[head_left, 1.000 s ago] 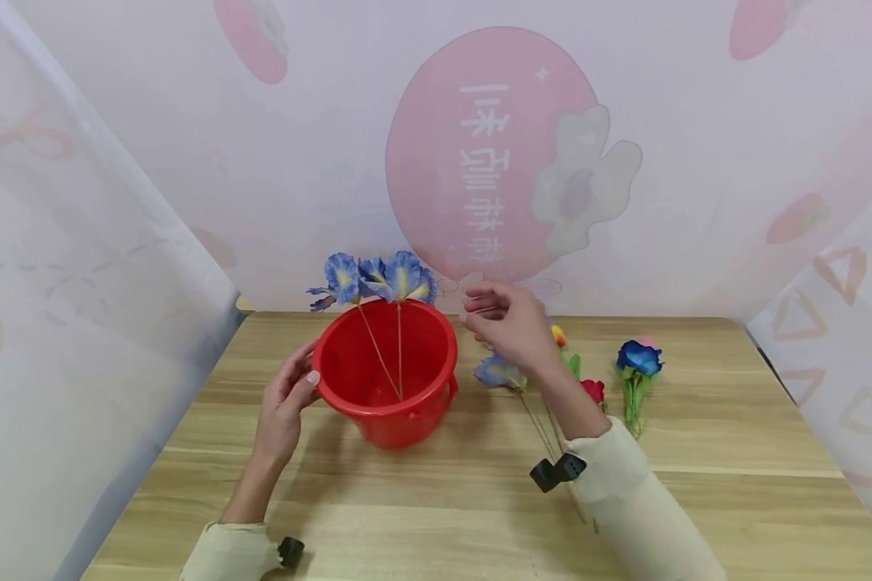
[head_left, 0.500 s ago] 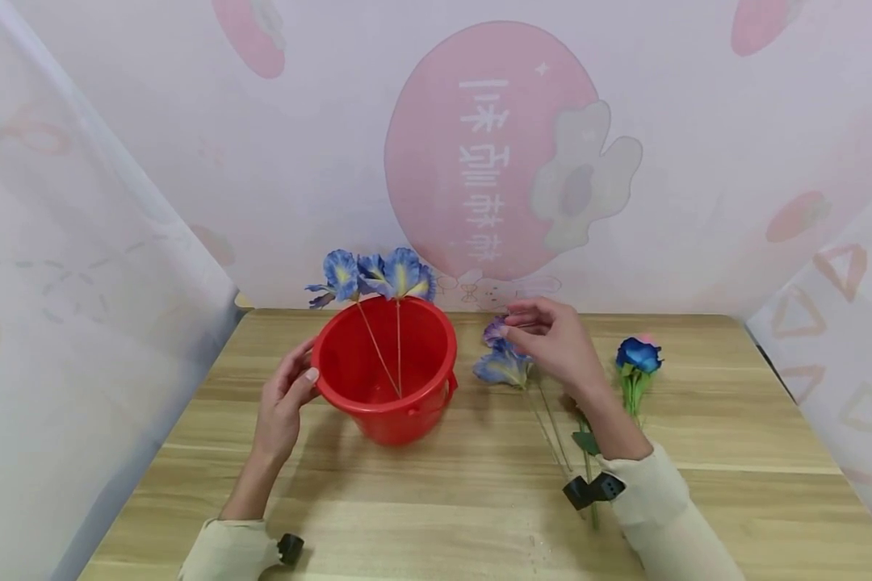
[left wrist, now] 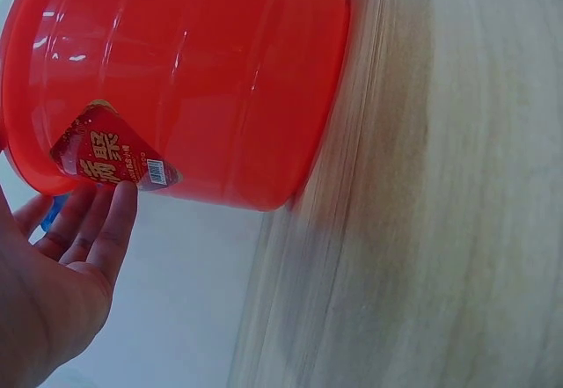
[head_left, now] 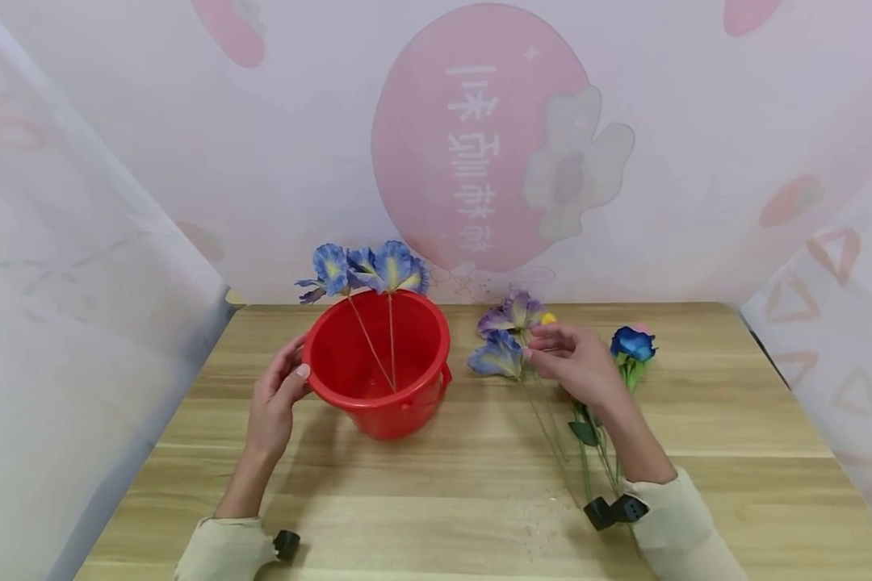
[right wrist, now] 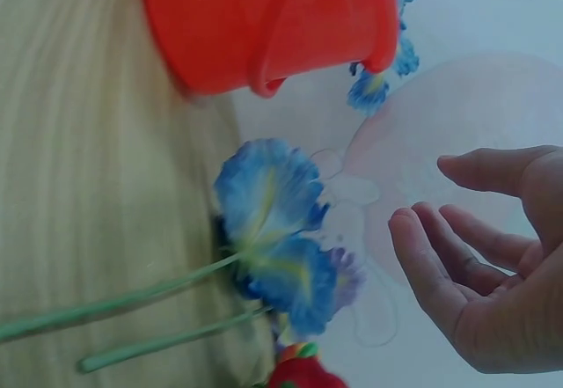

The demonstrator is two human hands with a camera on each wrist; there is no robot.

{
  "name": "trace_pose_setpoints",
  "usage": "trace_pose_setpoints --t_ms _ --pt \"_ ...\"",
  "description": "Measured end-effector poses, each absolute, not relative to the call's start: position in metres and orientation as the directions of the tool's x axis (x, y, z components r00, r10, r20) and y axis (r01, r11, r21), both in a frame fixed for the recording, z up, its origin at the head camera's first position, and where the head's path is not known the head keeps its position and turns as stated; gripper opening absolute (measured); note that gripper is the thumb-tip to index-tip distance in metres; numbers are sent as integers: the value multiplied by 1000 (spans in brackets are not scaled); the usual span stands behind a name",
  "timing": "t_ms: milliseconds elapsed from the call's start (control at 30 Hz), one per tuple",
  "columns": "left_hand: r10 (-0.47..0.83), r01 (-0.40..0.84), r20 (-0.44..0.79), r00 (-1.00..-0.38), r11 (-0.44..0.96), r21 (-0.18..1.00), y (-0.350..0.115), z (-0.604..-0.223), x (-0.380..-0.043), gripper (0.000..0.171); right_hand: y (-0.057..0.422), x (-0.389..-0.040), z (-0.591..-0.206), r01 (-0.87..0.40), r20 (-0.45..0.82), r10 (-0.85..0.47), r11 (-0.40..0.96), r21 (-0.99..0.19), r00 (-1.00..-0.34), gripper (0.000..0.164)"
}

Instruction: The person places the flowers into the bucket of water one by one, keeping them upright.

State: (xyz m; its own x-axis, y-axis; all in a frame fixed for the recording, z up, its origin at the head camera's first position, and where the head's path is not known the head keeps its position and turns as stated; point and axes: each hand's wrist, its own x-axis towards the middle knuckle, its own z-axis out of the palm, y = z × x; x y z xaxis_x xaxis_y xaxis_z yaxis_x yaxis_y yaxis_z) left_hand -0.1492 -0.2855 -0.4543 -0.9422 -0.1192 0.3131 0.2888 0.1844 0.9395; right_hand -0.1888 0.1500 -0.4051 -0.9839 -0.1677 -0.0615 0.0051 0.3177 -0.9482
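Note:
A red plastic bucket [head_left: 396,421] stands on the table, tilted slightly in the head view. My left hand [head_left: 272,407] grips its rim at the left side, thumb over the edge and fingers along the outer wall near a dark red label [left wrist: 110,148]. Two blue artificial irises [head_left: 394,266] lean inside the bucket with their heads above the far rim. To the right lie another blue iris [head_left: 499,355] and a purple iris [head_left: 512,313]. My right hand [head_left: 577,363] hovers just over their stems, thumb and fingers apart and holding nothing in the right wrist view.
A blue rose [head_left: 634,344] lies right of my right forearm. A red flower [right wrist: 303,376] shows beside the irises, and green stems [head_left: 584,464] run under the forearm. A patterned cloth wall [head_left: 298,161] closes off the table's back.
My right hand has moved right and down from beside the bucket to over the loose irises. The left hand keeps its grip on the rim. The head view has shifted slightly.

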Motion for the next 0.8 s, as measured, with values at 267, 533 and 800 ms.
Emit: trace_pose_setpoints --t_ms 267,533,800 --pt "-118 303 325 -938 173 937 -286 -453 -150 46 158 -185 -426 8 -71 -161 359 -933 -984 43" --pt "-116 295 317 -941 174 940 -285 -454 -152 46 162 -184 -443 60 -129 -183 338 -939 -975 45" --pt "-120 277 300 -947 174 945 -285 -454 -149 47 161 -187 -460 108 -207 -251 358 -928 -946 45"
